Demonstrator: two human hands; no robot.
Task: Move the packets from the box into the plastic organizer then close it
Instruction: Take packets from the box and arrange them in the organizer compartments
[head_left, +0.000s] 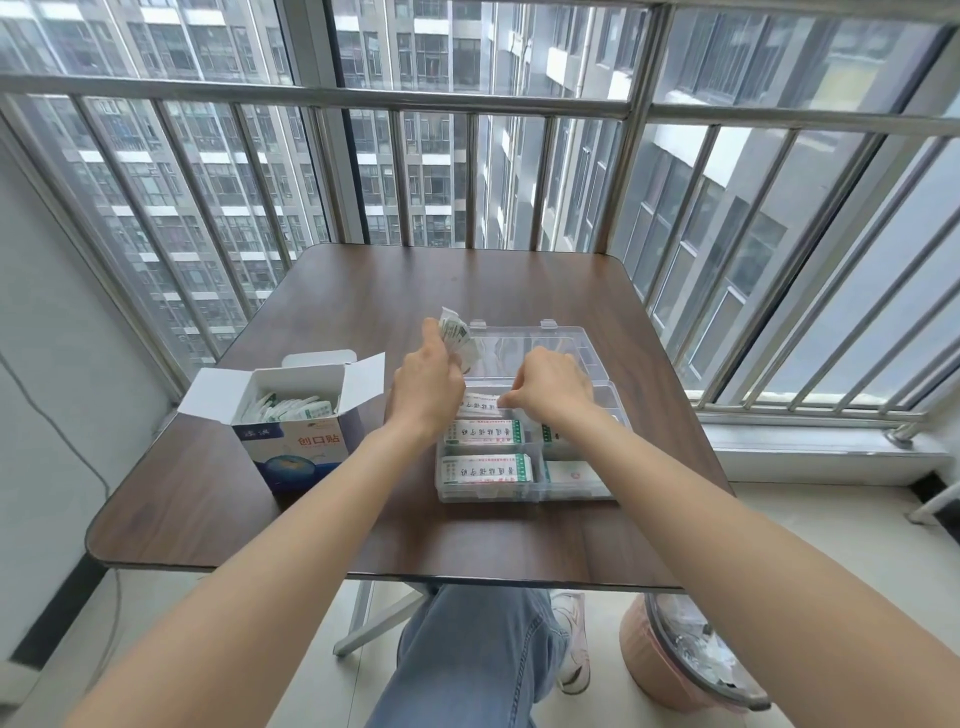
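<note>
Left hand (427, 384): gripping a bunch of bandage packets (457, 335), raised at 11 o'clock of the organizer.
Right hand (550, 387): pinching one packet (480, 402) into the far left compartment.
Plastic organizer (524, 493): lid open, mid-desk (363, 291).
Box (291, 415): open at 9 o'clock, packets inside.

The box (298, 447) bears "创口贴" in red on its front, upside down to the camera. Print on the packets (485, 470) in the plastic organizer (524, 496) is too small to read.
</note>
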